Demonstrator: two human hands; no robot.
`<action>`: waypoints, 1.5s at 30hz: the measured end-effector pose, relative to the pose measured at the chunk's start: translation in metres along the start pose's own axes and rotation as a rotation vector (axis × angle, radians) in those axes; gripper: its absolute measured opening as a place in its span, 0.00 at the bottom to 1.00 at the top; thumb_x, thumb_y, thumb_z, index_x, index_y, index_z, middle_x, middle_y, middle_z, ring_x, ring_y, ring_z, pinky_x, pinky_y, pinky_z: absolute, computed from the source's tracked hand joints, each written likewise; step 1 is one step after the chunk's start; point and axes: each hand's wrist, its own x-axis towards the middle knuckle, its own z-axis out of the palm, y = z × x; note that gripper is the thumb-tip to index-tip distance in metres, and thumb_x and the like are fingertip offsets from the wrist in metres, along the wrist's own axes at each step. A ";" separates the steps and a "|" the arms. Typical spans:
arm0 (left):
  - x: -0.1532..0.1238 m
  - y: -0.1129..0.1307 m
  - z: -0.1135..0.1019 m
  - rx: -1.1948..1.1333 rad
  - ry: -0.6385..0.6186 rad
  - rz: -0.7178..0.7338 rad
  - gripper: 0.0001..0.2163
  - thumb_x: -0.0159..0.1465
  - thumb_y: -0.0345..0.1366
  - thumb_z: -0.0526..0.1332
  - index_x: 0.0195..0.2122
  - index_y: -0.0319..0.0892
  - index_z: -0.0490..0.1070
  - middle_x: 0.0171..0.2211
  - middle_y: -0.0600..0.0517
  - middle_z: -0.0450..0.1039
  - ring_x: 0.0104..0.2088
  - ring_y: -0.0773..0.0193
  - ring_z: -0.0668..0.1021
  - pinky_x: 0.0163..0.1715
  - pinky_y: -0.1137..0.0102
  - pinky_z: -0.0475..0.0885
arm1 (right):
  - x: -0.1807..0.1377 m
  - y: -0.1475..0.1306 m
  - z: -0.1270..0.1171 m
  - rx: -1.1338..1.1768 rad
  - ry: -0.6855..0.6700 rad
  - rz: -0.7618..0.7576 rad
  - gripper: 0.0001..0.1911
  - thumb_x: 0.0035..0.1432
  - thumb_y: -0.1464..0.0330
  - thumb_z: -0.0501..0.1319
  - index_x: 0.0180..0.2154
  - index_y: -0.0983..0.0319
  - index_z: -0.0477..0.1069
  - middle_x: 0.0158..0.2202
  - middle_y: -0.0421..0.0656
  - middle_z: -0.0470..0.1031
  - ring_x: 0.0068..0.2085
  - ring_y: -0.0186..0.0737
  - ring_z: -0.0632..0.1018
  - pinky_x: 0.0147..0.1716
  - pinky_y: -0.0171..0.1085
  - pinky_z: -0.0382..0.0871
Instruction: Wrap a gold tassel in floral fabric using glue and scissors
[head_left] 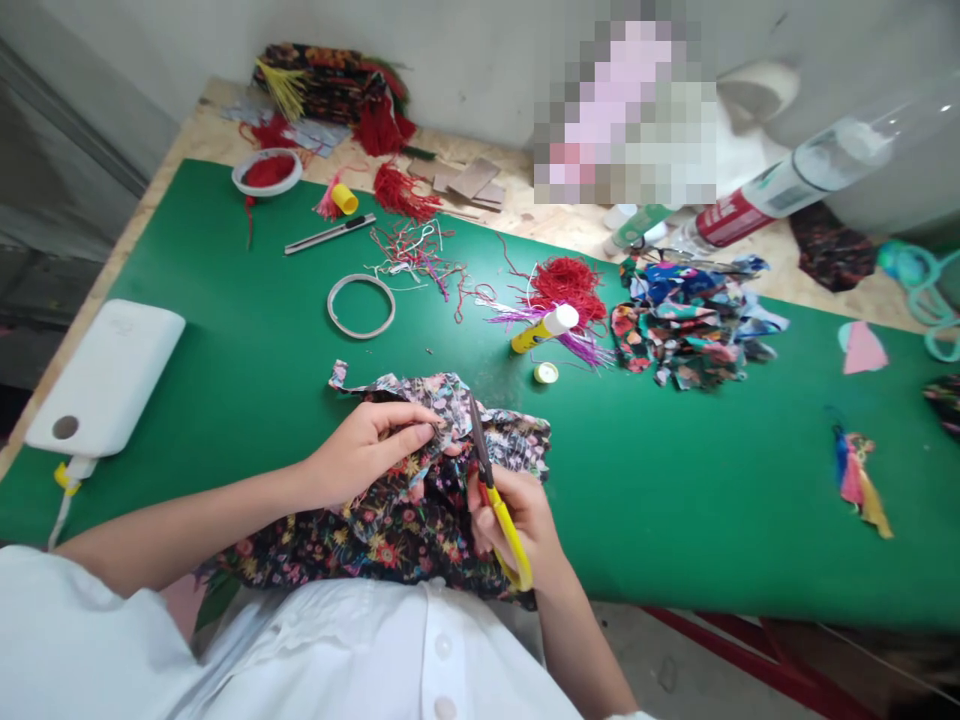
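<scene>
A dark floral cloth (405,520) lies bunched at the near edge of the green mat, partly hanging toward my lap. My left hand (382,445) pinches a fold of it between thumb and fingers. In my right hand (521,510) is a pair of scissors (504,510) with yellow handles, its dark blades pointing away from me over the cloth. The blades look closed or nearly so. Just beyond the cloth stand an uncapped glue stick (540,330), yellow and white, and its small round cap (546,373).
A green mat (247,300) covers the wooden table. A white power bank (109,375) with a cable lies at the left. Farther back are a tape ring (361,306), a utility knife (330,234), red threads (566,287), cloth scraps (690,320) and a bottle (780,195). A small tassel (859,480) lies right.
</scene>
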 end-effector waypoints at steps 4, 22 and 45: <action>0.001 -0.002 -0.001 -0.024 0.020 -0.068 0.21 0.61 0.51 0.67 0.45 0.38 0.76 0.40 0.46 0.83 0.20 0.68 0.79 0.25 0.72 0.78 | 0.000 -0.013 -0.025 -0.521 0.262 -0.277 0.15 0.61 0.56 0.63 0.31 0.60 0.69 0.20 0.38 0.65 0.20 0.32 0.63 0.21 0.34 0.58; -0.002 0.000 -0.002 0.013 -0.083 -0.153 0.18 0.64 0.41 0.65 0.56 0.47 0.71 0.36 0.53 0.82 0.26 0.68 0.82 0.27 0.76 0.77 | 0.029 -0.004 -0.149 -1.017 0.859 -0.024 0.15 0.53 0.60 0.66 0.39 0.63 0.77 0.26 0.43 0.76 0.25 0.39 0.74 0.29 0.38 0.68; 0.002 0.010 -0.008 -0.118 0.157 0.066 0.15 0.57 0.35 0.72 0.46 0.44 0.77 0.58 0.45 0.76 0.40 0.61 0.85 0.42 0.70 0.81 | 0.034 0.033 -0.155 -1.076 0.721 0.083 0.19 0.59 0.61 0.61 0.48 0.66 0.76 0.42 0.56 0.74 0.45 0.56 0.75 0.48 0.55 0.72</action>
